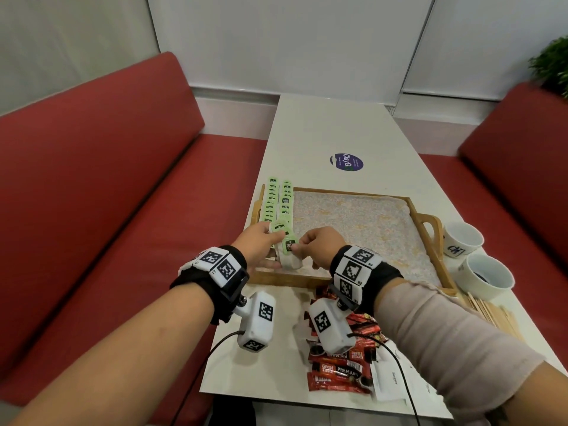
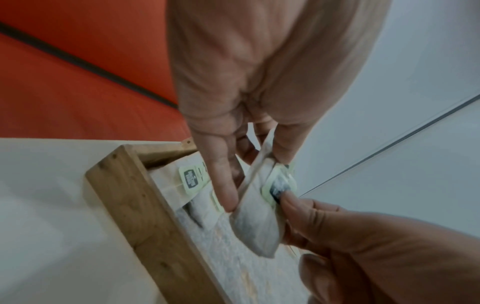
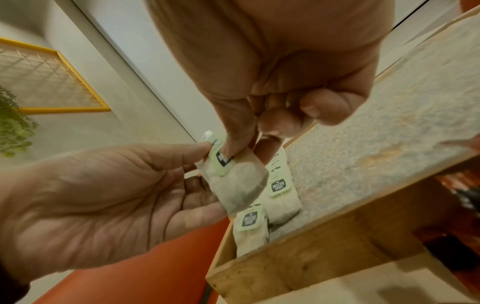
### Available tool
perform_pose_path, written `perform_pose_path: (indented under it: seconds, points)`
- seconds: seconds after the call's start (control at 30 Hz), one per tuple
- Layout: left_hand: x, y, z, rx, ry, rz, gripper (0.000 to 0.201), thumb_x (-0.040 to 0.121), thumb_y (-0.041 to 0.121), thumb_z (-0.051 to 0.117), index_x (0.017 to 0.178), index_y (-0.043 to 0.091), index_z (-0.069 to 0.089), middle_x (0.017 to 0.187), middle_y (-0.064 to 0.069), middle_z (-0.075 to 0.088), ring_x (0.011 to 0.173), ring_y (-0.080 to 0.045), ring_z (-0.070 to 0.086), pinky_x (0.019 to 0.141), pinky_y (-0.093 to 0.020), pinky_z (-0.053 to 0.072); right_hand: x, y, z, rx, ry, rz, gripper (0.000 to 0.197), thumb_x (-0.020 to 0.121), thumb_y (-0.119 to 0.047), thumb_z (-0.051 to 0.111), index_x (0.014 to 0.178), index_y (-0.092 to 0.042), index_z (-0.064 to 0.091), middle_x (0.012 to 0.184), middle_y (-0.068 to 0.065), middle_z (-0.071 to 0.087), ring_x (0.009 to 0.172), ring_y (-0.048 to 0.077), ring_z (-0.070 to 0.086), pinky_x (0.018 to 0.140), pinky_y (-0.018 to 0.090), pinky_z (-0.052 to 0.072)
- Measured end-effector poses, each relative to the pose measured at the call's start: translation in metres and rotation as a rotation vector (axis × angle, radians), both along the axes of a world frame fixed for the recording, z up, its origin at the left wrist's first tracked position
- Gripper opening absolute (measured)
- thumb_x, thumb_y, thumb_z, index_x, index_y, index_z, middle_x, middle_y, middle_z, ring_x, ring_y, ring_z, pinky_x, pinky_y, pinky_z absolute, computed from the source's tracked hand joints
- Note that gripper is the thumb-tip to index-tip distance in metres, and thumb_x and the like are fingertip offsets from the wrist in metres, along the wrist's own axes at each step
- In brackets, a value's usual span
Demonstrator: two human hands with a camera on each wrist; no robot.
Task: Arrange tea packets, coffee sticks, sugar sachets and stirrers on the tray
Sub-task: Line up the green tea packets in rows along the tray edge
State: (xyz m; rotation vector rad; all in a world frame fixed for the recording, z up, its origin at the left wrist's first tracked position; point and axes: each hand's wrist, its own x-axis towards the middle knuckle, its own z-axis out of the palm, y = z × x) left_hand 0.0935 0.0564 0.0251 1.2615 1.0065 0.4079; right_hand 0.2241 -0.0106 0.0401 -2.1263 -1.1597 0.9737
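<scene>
A wooden tray (image 1: pixel 353 192) (image 2: pixel 124 195) (image 3: pixel 311 246) with a speckled liner lies on the white table. Two rows of green-tagged tea bags (image 1: pixel 278 204) (image 2: pixel 191 179) (image 3: pixel 278 185) run along its left side. Over the tray's near left corner both hands hold one white tea bag (image 1: pixel 289 256) (image 2: pixel 257 226) (image 3: pixel 236 185). My left hand (image 1: pixel 267 238) (image 2: pixel 254 174) (image 3: pixel 202 160) pinches its top edge. My right hand (image 1: pixel 299 244) (image 2: pixel 298 205) (image 3: pixel 241 148) pinches its green tag between thumb and forefinger. The bag hangs just above the liner.
Red coffee sticks (image 1: pixel 338 370) lie heaped on the table in front of the tray, with white sugar sachets (image 1: pixel 390 382) beside them. Wooden stirrers (image 1: pixel 491 312) lie at the near right. Two white cups (image 1: pixel 462 241) stand right of the tray. Red benches flank the table.
</scene>
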Motion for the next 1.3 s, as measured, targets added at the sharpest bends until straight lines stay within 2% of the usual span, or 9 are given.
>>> perform_pose_path:
  seconds: [0.13, 0.23, 0.3, 0.43, 0.83, 1.07, 1.13, 1.23, 1.3]
  points:
    - [0.002, 0.007, -0.004, 0.002, -0.018, 0.078, 0.024, 0.1, 0.015, 0.046, 0.123, 0.011, 0.053, 0.117, -0.012, 0.063, 0.083, -0.022, 0.066, 0.054, -0.03, 0.057, 0.0, 0.008, -0.004, 0.013, 0.026, -0.043, 0.023, 0.085, -0.026, 0.069, 0.071, -0.017, 0.054, 0.062, -0.003, 0.057, 0.049, 0.011, 0.048, 0.046, 0.02, 0.037]
    - [0.001, 0.018, -0.008, 0.077, 0.038, 0.164, 0.013, 0.098, 0.017, 0.05, 0.109, 0.015, 0.056, 0.121, -0.015, 0.06, 0.101, -0.033, 0.064, 0.063, -0.038, 0.058, 0.005, 0.014, -0.005, 0.019, 0.025, -0.087, 0.022, 0.088, -0.025, 0.066, 0.074, -0.016, 0.052, 0.062, -0.001, 0.054, 0.047, 0.011, 0.046, 0.036, 0.015, 0.033]
    - [0.0, 0.025, -0.009, 0.118, 0.056, 0.201, 0.011, 0.097, 0.017, 0.051, 0.107, 0.017, 0.056, 0.119, -0.013, 0.061, 0.102, -0.033, 0.064, 0.069, -0.043, 0.058, 0.01, 0.017, -0.005, 0.006, 0.031, -0.121, 0.023, 0.089, -0.022, 0.064, 0.072, -0.015, 0.051, 0.058, 0.0, 0.05, 0.045, 0.011, 0.043, 0.03, 0.011, 0.028]
    - [0.0, 0.033, -0.011, 0.164, 0.077, 0.195, 0.011, 0.097, 0.019, 0.051, 0.107, 0.018, 0.056, 0.118, -0.011, 0.061, 0.101, -0.031, 0.064, 0.065, -0.038, 0.058, 0.019, 0.021, -0.011, -0.069, 0.062, -0.138, 0.022, 0.092, -0.017, 0.061, 0.073, -0.013, 0.051, 0.06, 0.004, 0.051, 0.032, 0.007, 0.042, 0.028, 0.01, 0.026]
    - [-0.001, 0.046, -0.015, 0.2, 0.109, 0.192, 0.013, 0.097, 0.02, 0.05, 0.109, 0.017, 0.055, 0.119, -0.009, 0.06, 0.102, -0.028, 0.063, 0.073, -0.041, 0.058, 0.012, 0.054, -0.04, -0.286, -0.053, 0.049, 0.027, 0.089, -0.014, 0.064, 0.069, -0.017, 0.046, 0.084, 0.004, 0.06, 0.056, 0.011, 0.048, 0.046, 0.02, 0.04]
    - [-0.005, 0.049, -0.014, 0.213, 0.107, 0.197, 0.014, 0.098, 0.019, 0.05, 0.11, 0.015, 0.056, 0.117, -0.008, 0.06, 0.103, -0.028, 0.061, 0.077, -0.044, 0.058, 0.014, 0.058, -0.046, -0.303, -0.062, 0.038, 0.027, 0.087, -0.013, 0.063, 0.067, -0.019, 0.045, 0.068, -0.001, 0.052, 0.054, 0.008, 0.051, 0.032, 0.011, 0.036]
    - [-0.006, 0.05, -0.015, 0.211, 0.105, 0.199, 0.017, 0.098, 0.019, 0.05, 0.113, 0.014, 0.056, 0.117, -0.007, 0.06, 0.103, -0.027, 0.062, 0.076, -0.043, 0.058, 0.013, 0.062, -0.047, -0.308, -0.074, 0.029, 0.027, 0.087, -0.016, 0.064, 0.067, -0.018, 0.046, 0.07, 0.0, 0.055, 0.057, 0.012, 0.054, 0.038, 0.012, 0.04]
    - [-0.007, 0.05, -0.016, 0.202, 0.096, 0.204, 0.014, 0.098, 0.018, 0.051, 0.11, 0.015, 0.056, 0.114, -0.006, 0.06, 0.101, -0.025, 0.061, 0.075, -0.041, 0.058, 0.006, 0.067, -0.049, -0.346, -0.128, 0.028, 0.027, 0.087, -0.02, 0.067, 0.07, -0.012, 0.048, 0.083, 0.008, 0.061, 0.075, 0.024, 0.059, 0.065, 0.024, 0.047]
    - [-0.008, 0.05, -0.016, 0.202, 0.094, 0.205, 0.012, 0.097, 0.018, 0.051, 0.108, 0.015, 0.056, 0.112, -0.005, 0.06, 0.098, -0.024, 0.061, 0.072, -0.039, 0.058, 0.004, 0.068, -0.049, -0.353, -0.168, 0.033, 0.026, 0.085, -0.02, 0.067, 0.071, -0.011, 0.048, 0.085, 0.009, 0.062, 0.077, 0.025, 0.06, 0.067, 0.028, 0.047]
